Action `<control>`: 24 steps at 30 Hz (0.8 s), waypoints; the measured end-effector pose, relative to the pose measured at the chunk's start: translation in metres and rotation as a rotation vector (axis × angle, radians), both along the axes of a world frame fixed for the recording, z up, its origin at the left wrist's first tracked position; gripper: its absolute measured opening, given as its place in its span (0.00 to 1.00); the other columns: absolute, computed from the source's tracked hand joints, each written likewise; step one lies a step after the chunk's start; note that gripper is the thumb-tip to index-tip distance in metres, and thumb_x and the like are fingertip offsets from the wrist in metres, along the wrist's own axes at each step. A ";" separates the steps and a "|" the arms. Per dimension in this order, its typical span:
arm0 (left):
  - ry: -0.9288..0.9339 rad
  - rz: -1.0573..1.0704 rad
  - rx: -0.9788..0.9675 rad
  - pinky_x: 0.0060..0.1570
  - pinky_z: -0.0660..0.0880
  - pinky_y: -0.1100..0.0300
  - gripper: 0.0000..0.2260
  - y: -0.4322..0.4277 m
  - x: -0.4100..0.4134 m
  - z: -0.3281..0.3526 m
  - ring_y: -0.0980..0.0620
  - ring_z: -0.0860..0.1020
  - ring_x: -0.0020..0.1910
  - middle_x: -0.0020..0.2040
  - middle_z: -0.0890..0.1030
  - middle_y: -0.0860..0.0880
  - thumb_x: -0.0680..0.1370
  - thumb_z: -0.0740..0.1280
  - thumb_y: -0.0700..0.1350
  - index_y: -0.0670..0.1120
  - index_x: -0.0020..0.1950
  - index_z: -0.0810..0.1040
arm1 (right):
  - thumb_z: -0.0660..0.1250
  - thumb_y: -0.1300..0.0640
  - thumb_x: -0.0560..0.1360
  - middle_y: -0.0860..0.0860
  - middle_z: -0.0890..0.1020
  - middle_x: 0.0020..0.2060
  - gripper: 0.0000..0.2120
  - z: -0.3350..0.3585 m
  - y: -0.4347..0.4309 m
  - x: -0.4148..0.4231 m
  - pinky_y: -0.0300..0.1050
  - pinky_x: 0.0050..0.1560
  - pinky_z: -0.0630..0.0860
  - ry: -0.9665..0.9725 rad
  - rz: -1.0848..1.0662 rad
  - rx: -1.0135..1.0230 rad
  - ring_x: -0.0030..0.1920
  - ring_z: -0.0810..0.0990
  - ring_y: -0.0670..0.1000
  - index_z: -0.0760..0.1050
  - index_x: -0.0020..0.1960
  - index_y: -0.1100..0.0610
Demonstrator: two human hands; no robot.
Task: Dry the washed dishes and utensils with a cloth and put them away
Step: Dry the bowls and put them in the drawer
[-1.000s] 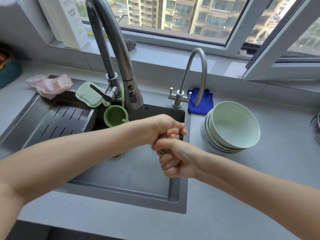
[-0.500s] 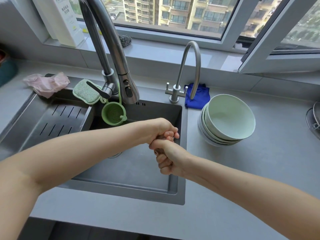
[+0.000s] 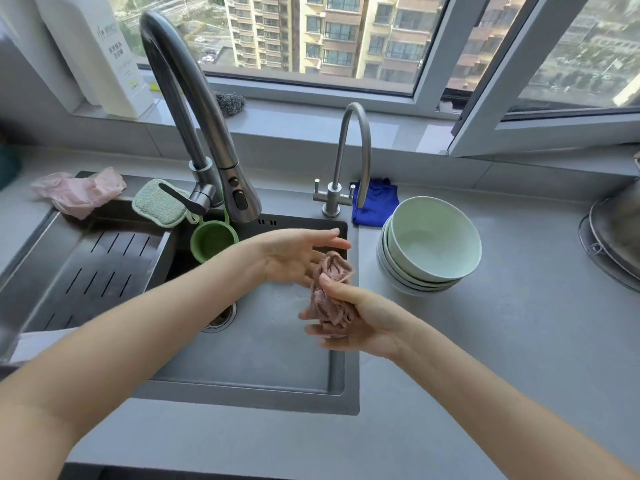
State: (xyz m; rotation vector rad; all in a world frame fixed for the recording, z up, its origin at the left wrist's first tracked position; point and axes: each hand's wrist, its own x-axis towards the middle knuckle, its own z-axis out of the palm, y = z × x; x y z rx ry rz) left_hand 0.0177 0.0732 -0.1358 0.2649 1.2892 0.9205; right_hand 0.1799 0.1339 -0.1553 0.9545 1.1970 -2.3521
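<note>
Head view: right hand (image 3: 362, 327) grips wadded cloth (image 3: 331, 289) over sink (image 3: 242, 396); left hand (image 3: 291, 258) open, beside it. Judged step: readying cloth. Next move calls for a reach right to the top bowl (image 3: 433, 237).

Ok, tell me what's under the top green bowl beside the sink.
Beneath the top green bowl sits a stack of further bowls, only their rims showing. Their insides are covered, so any contents cannot be seen. The stack rests on the grey countertop.
</note>
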 end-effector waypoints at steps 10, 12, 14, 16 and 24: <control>0.319 0.032 -0.056 0.47 0.78 0.50 0.15 0.028 0.010 -0.003 0.42 0.79 0.53 0.58 0.78 0.39 0.79 0.64 0.49 0.44 0.62 0.74 | 0.66 0.59 0.78 0.53 0.82 0.58 0.14 -0.026 0.006 0.038 0.51 0.58 0.76 0.132 -0.410 0.537 0.56 0.80 0.53 0.73 0.63 0.54; 0.382 0.053 -0.040 0.48 0.79 0.49 0.15 0.043 0.022 -0.004 0.43 0.79 0.51 0.55 0.78 0.38 0.79 0.64 0.50 0.41 0.60 0.74 | 0.66 0.60 0.78 0.53 0.83 0.55 0.12 -0.021 0.016 0.051 0.45 0.47 0.75 0.145 -0.480 0.637 0.52 0.80 0.52 0.75 0.60 0.54; 0.484 0.051 0.006 0.44 0.81 0.54 0.16 0.062 0.037 -0.006 0.47 0.80 0.44 0.50 0.78 0.40 0.79 0.63 0.53 0.41 0.56 0.75 | 0.64 0.58 0.79 0.48 0.84 0.51 0.08 -0.013 0.029 0.067 0.41 0.43 0.75 0.173 -0.504 0.727 0.49 0.81 0.49 0.77 0.57 0.51; 0.661 0.010 0.024 0.41 0.81 0.56 0.18 0.085 0.053 -0.008 0.49 0.80 0.37 0.43 0.78 0.44 0.77 0.62 0.58 0.42 0.51 0.75 | 0.61 0.55 0.80 0.43 0.84 0.45 0.07 -0.004 0.044 0.087 0.39 0.46 0.76 0.145 -0.529 0.952 0.48 0.81 0.45 0.78 0.50 0.47; 1.293 -0.372 -0.165 0.17 0.64 0.70 0.05 0.150 0.066 -0.008 0.55 0.70 0.15 0.22 0.73 0.50 0.68 0.59 0.36 0.44 0.33 0.70 | 0.56 0.54 0.82 0.57 0.82 0.43 0.14 0.030 0.097 0.141 0.55 0.46 0.77 0.152 -0.857 1.182 0.46 0.79 0.60 0.77 0.46 0.56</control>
